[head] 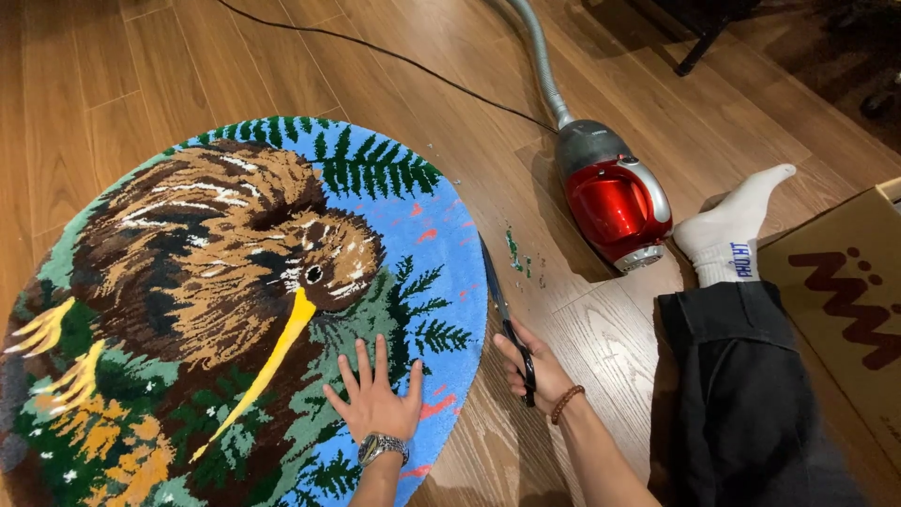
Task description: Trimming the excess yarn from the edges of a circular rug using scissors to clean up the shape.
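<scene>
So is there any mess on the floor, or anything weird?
Yes, a little mess. Small green yarn snippings lie scattered on the wooden floor beside the round bird rug, near the scissors in the right hand. The left hand lies flat on the rug. Nothing looks broken.

Tufted woolly rug (188,310), glossy wooden floor (84,75)

Silver wristwatch (380,445), bead bracelet (566,404), white sock (737,230)

One head-worn camera looks steeply down and forward at the floor (113,75) from close above (no second view), taking in the round rug's (216,310) right edge.
</scene>
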